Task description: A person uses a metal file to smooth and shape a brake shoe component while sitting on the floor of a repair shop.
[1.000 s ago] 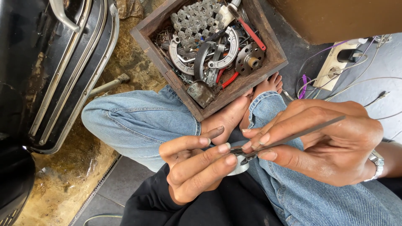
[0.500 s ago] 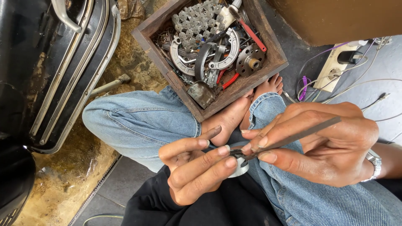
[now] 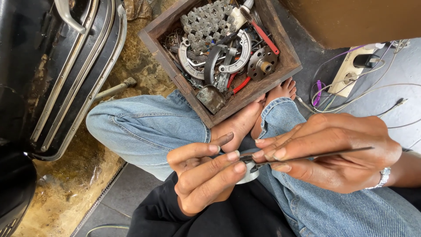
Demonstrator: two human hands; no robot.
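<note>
Left hand (image 3: 204, 177), low in the frame's centre, pinches a small round metal part (image 3: 249, 169) (mostly hidden by fingers) over the lap. Right hand (image 3: 333, 151), at lower right, grips a thin dark tool (image 3: 315, 156), its tip touching that part. Wooden box of metal parts (image 3: 184, 87) sits upper centre.

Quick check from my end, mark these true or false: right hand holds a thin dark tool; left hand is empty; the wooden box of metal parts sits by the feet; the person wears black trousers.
1. The right hand holds a thin dark tool. True.
2. The left hand is empty. False: its fingers pinch a small pale round part at the tool's tip.
3. The wooden box of metal parts sits by the bare feet. True.
4. The person wears black trousers. False: they are light blue jeans.
</note>
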